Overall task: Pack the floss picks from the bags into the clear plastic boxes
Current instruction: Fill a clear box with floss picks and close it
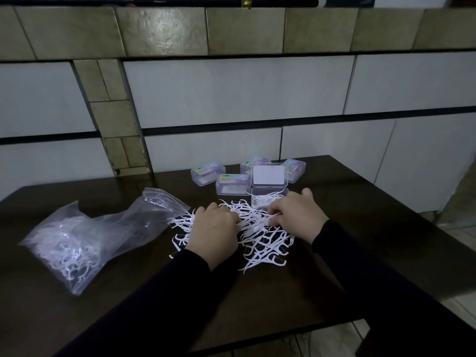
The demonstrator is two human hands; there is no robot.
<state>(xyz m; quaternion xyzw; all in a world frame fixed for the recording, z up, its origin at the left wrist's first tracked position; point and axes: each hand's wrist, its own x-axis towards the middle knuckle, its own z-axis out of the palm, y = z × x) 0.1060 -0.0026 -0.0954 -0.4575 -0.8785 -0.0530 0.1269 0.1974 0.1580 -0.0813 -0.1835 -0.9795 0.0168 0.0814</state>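
A heap of loose white floss picks (260, 240) lies on the dark table (360, 240) in front of me. My left hand (213, 228) lies on the heap's left side, fingers curled down into the picks. My right hand (296, 215) is on the heap's right side and pinches a few picks between thumb and fingers. Just behind the hands an open clear plastic box (269, 195) holds several picks, its lid (268, 175) standing upright. A clear plastic bag (77, 243) with more picks lies at the left, its mouth open toward the heap.
Several closed clear boxes with coloured labels stand behind the open one: one (207, 173) at the left, one (233, 184) in front, two (253, 163) (295, 169) at the back. A tiled wall rises behind the table. The table's right edge drops off to the floor.
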